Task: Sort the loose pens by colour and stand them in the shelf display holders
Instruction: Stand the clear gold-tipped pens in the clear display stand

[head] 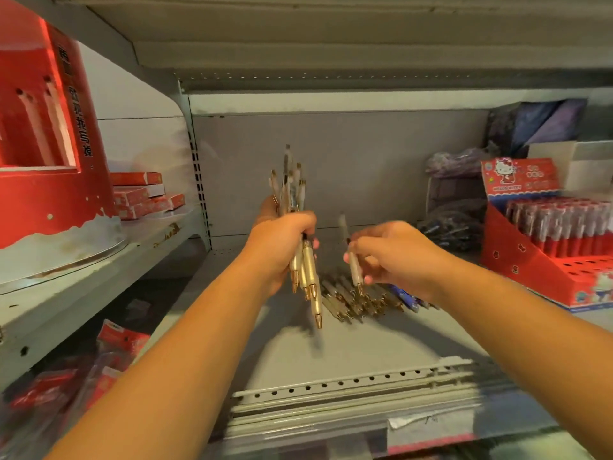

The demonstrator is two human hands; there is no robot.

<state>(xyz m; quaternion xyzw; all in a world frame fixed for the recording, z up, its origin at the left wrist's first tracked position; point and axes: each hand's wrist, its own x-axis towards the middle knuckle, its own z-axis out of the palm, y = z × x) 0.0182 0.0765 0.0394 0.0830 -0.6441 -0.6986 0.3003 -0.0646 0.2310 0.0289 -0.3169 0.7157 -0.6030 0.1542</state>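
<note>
The person's left hand (282, 234) is clenched round a bundle of pale gold pens (310, 270), tips down and clip ends fanning above the fist, held over the grey shelf (331, 346). The right hand (398, 257) pinches a single pen of the same colour (354, 265) by its mid-barrel, just beside the bundle. These pens look light, stiff and smooth, so a full fistful could easily let one slip out at the bottom. Mid-barrel seems the safest place to hold them, with the pointed tips kept clear. More loose gold pens (348, 302) lie on the shelf below the hands, with a few blue pens (402, 296) touching that pile on the right. At the right stands a red stepped display holder (517, 260). Its back rows are packed with upright capped pens (564, 220), and its front rows of holes look empty.
</note>
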